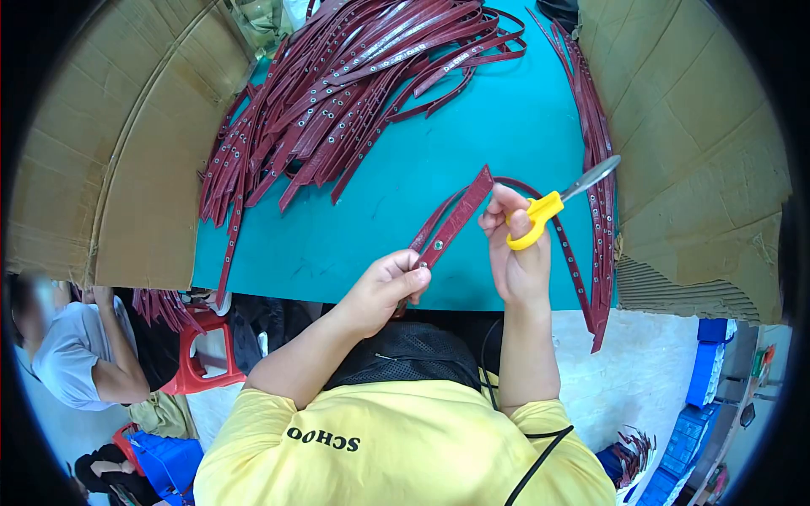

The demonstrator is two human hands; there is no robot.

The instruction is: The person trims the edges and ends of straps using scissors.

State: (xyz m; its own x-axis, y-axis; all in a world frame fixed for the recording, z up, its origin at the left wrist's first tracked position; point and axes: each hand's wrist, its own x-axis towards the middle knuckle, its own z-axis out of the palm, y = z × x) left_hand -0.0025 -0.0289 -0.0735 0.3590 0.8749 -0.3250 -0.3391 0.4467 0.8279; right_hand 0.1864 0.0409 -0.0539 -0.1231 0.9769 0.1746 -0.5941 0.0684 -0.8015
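My left hand is closed around a dark red belt strap with metal eyelets, pinching it between thumb and fingers. The strap's pointed end slants up toward my right hand, and a stretch of it loops behind. Yellow-handled scissors hang on my right hand, the thumb through a handle loop and the blades pointing up and right. The right fingertips are bent close to the strap's tip; whether they touch it, I cannot tell.
A big pile of similar dark red straps covers the back of the green table. More straps lie along its right side. Cardboard walls flank both sides. A seated person is at the left, near a red stool.
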